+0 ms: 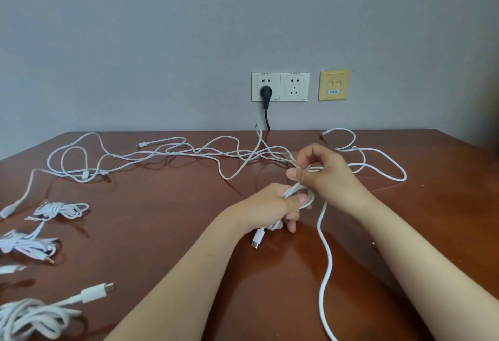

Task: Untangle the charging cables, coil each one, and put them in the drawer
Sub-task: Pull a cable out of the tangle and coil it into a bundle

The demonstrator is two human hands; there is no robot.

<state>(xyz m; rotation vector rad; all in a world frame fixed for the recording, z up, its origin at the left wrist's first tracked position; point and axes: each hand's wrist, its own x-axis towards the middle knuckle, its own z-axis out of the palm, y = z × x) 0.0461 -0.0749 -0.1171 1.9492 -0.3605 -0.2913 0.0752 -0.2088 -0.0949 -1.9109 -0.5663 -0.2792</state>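
Cable (295,189), coiled in left hand (270,203), right hand (321,170) pinching

White cable (298,192) part-coiled in small loops, plug (258,238) hanging below; loose white tangle (197,151) behind; coiled bundles (62,209) far left.
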